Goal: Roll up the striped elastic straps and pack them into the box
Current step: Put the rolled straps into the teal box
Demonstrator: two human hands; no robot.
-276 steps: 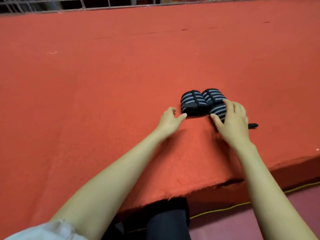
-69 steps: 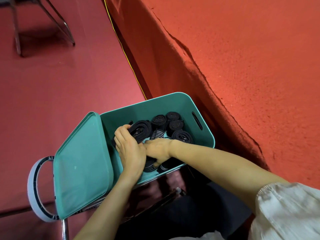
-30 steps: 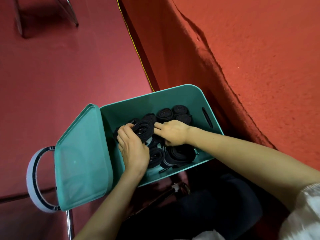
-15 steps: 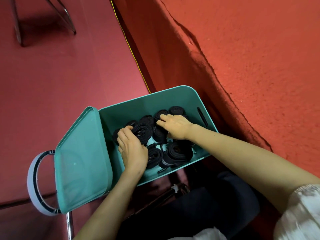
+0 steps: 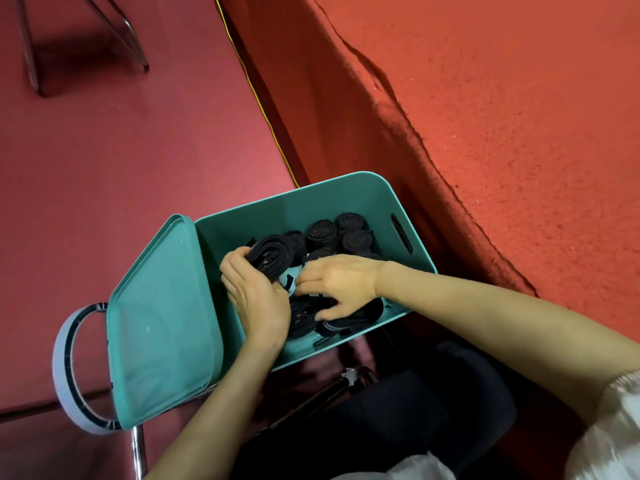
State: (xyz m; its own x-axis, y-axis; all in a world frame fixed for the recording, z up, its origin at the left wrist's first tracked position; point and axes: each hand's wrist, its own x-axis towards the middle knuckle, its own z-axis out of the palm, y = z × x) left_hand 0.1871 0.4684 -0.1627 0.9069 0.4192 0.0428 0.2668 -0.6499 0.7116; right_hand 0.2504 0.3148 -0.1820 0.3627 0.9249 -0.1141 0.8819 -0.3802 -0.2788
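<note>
Near the box wall (image 5: 210, 239), left hand (image 5: 256, 299) grips strap (image 5: 273, 252).

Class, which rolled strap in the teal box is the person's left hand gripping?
The big, loosely wound roll nearest the open lid; the left hand curls its fingers round it. The smaller, tighter rolls by the box far wall lie untouched.

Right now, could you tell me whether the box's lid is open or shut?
Open: the lid is swung aside from the box; rolled straps show inside.

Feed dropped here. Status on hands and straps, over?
Left hand grips loose strap roll inside box. Right hand among packed rolls, grip unclear. Lid open, nothing blocking.
</note>
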